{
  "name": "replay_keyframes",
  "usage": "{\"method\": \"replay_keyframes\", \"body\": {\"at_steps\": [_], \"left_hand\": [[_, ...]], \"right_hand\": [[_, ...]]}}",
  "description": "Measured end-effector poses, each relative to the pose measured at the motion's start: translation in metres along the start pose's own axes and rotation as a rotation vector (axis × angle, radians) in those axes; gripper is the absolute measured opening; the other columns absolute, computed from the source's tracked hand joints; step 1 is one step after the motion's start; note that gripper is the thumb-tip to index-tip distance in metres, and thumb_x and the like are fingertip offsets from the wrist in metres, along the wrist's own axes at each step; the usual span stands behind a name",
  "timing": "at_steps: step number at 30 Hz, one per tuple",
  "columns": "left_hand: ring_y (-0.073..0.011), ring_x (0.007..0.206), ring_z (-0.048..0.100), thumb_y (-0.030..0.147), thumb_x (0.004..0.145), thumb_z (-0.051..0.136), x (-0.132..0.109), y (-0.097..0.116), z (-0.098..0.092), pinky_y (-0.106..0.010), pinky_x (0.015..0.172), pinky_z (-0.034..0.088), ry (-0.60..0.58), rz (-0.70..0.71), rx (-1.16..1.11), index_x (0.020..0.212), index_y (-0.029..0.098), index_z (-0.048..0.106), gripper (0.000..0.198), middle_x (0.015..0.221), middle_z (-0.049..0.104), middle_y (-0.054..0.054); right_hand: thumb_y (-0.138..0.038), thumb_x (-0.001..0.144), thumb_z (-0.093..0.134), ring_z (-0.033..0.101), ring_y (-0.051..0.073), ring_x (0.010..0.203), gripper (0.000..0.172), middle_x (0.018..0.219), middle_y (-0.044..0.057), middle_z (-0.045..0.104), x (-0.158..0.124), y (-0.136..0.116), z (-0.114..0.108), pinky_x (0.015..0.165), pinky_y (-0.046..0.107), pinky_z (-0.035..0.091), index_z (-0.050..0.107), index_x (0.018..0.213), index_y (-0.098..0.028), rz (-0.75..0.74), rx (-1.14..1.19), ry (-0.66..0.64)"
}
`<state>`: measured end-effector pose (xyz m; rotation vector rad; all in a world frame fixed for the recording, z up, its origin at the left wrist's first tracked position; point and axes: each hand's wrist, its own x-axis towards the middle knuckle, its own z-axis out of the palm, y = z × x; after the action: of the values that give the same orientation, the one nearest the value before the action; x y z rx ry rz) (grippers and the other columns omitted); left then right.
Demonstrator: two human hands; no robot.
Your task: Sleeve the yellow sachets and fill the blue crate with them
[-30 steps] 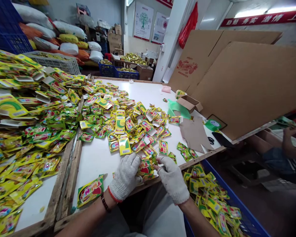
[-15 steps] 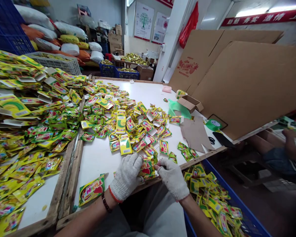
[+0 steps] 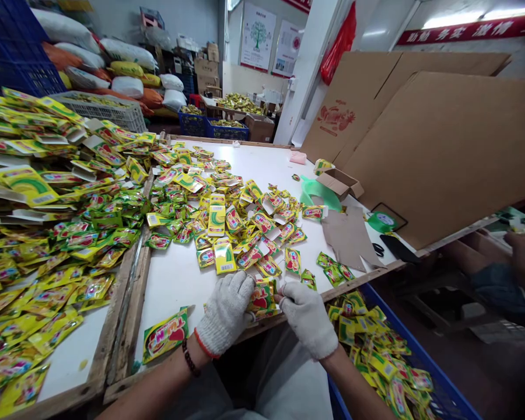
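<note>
Both my hands wear white knitted gloves and meet at the table's front edge. My left hand (image 3: 227, 312) is closed around the left side of a yellow-and-green candy packet (image 3: 262, 296) with a red fruit print. At its right end, the fingers of my right hand (image 3: 310, 319) are pinched together against the packet; their tips are partly hidden. A similar larger-looking yellow packet (image 3: 165, 335) lies flat to the left of my left wrist. Just beyond my hands spreads a heap of small yellow cartons (image 3: 224, 255) and green sachets (image 3: 159, 241).
Wooden strips (image 3: 136, 309) edge the white table (image 3: 170, 280). A larger pile of cartons (image 3: 26, 184) fills the left side. Below right stands a blue crate (image 3: 446, 382) of yellow packs. Grey cardboard (image 3: 347, 236), green tape (image 3: 381, 221) and a big carton (image 3: 437, 157) lie right. Another person sits far right.
The fingers of my right hand have curled in slightly more at the packet's end. My left hand keeps its hold. The whole view has shifted a little.
</note>
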<state>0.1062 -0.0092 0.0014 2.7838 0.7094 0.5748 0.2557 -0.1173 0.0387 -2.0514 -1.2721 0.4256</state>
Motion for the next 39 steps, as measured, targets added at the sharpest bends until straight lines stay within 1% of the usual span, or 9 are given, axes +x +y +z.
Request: {"method": "replay_keyframes", "body": {"at_steps": [4,11,16,21,27,31,34,36,39], "left_hand": [[-0.0284,0.102,0.045,0.010,0.058,0.052,0.000,-0.006,-0.001,-0.042,0.086,0.042,0.029,0.087,-0.021,0.109,0.015,0.047,0.051,0.111,0.051,-0.012],[-0.0255,0.094,0.045,0.009,0.062,0.052,-0.002,-0.008,-0.014,-0.039,0.081,0.043,-0.047,0.196,-0.055,0.112,0.016,0.045,0.051,0.107,0.051,-0.010],[-0.0255,0.096,0.044,0.013,0.064,0.054,-0.002,-0.009,-0.016,-0.039,0.082,0.041,-0.114,0.135,-0.013,0.114,0.018,0.044,0.051,0.109,0.049,-0.009],[-0.0255,0.093,0.045,0.027,0.074,0.053,0.001,-0.001,-0.023,-0.039,0.078,0.040,-0.156,0.127,0.012,0.110,0.019,0.047,0.037,0.103,0.052,-0.008],[-0.0259,0.088,0.047,0.038,0.063,0.064,0.003,-0.009,-0.026,-0.039,0.074,0.040,-0.251,0.036,0.021,0.104,0.020,0.049,0.047,0.097,0.053,-0.007],[-0.0258,0.088,0.049,0.058,0.071,0.055,-0.001,-0.017,-0.021,-0.038,0.075,0.040,-0.238,-0.023,-0.034,0.101,0.019,0.053,0.049,0.098,0.053,-0.008],[-0.0217,0.089,0.050,0.057,0.079,0.046,0.003,-0.028,-0.026,-0.033,0.078,0.040,-0.174,0.013,-0.126,0.099,0.018,0.054,0.043,0.097,0.054,-0.007],[-0.0182,0.086,0.052,0.046,0.085,0.044,0.009,-0.046,-0.035,-0.028,0.074,0.041,-0.116,-0.085,-0.124,0.092,0.018,0.055,0.031,0.094,0.055,-0.005],[-0.0161,0.088,0.054,0.030,0.084,0.046,0.020,-0.093,-0.051,-0.024,0.076,0.041,-0.064,-0.342,-0.013,0.088,0.019,0.057,0.016,0.096,0.057,-0.005]], "right_hand": [[-0.047,0.082,0.045,0.042,0.008,0.031,0.032,0.046,-0.004,0.053,-0.002,-0.004,-0.007,0.030,0.017,0.029,0.055,0.084,-0.016,0.312,0.453,-0.370],[-0.051,0.081,0.048,0.039,0.005,0.025,0.034,0.042,-0.004,0.056,-0.007,-0.011,0.000,0.027,0.012,0.027,0.043,0.075,-0.018,0.293,0.753,-0.647],[-0.047,0.078,0.054,0.054,0.009,0.040,0.037,0.056,-0.002,0.059,-0.006,-0.012,0.000,0.032,0.014,0.039,0.052,0.096,-0.015,0.294,0.755,-0.650],[-0.048,0.079,0.054,0.043,0.005,0.030,0.042,0.046,-0.004,0.054,-0.011,-0.016,0.012,0.030,0.012,0.032,0.053,0.101,-0.012,0.283,0.851,-0.709],[-0.054,0.073,0.058,0.046,0.006,0.034,0.052,0.058,0.000,0.060,-0.011,-0.015,0.028,0.031,0.015,0.033,0.053,0.106,-0.015,0.368,0.975,-0.636],[-0.048,0.077,0.051,0.057,0.013,0.051,0.044,0.088,0.008,0.063,0.011,0.022,0.005,0.039,0.023,0.043,0.057,0.106,-0.016,0.335,0.547,-0.288],[-0.031,0.080,0.041,0.061,0.020,0.071,0.038,0.093,0.012,0.062,0.038,0.066,-0.018,0.064,0.032,0.049,0.060,0.108,-0.012,0.182,-0.033,-0.063],[-0.022,0.077,0.040,0.057,0.026,0.096,0.043,0.106,0.016,0.058,0.054,0.093,-0.027,0.085,0.036,0.044,0.059,0.113,-0.009,0.082,-0.355,-0.038],[-0.021,0.077,0.044,0.052,0.030,0.105,0.043,0.106,0.018,0.058,0.069,0.119,-0.029,0.087,0.037,0.040,0.059,0.115,-0.010,0.113,-0.592,-0.174]]}}
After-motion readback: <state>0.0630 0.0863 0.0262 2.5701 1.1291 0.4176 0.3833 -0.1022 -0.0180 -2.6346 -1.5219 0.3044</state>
